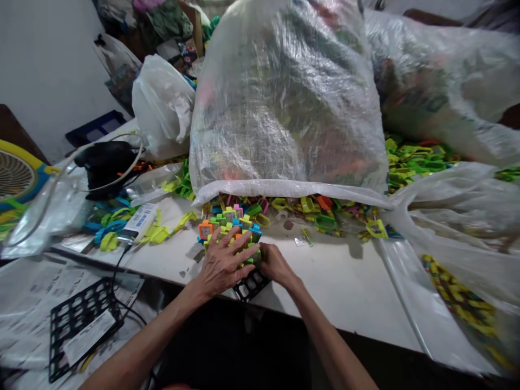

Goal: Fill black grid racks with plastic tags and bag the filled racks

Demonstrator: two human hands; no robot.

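A cluster of small colourful toy watches (231, 216), in orange, yellow, green, blue and pink, stands near the front edge of the white table. Spread over its top lies my left hand (227, 260), fingers apart and touching the pieces. At the cluster's right side is my right hand (276, 264), its fingers curled and partly hidden, so what they hold cannot be made out. Beneath the hands a black grid tray (252, 285) sticks out over the table edge.
Large filled plastic sacks (288, 97) stand behind, with loose green and yellow straps (418, 160) around them. To the left are a white device (138, 222) with a cable, another black grid tray (77, 319) on papers, and a yellow fan (18, 173). Clear plastic covers the right side.
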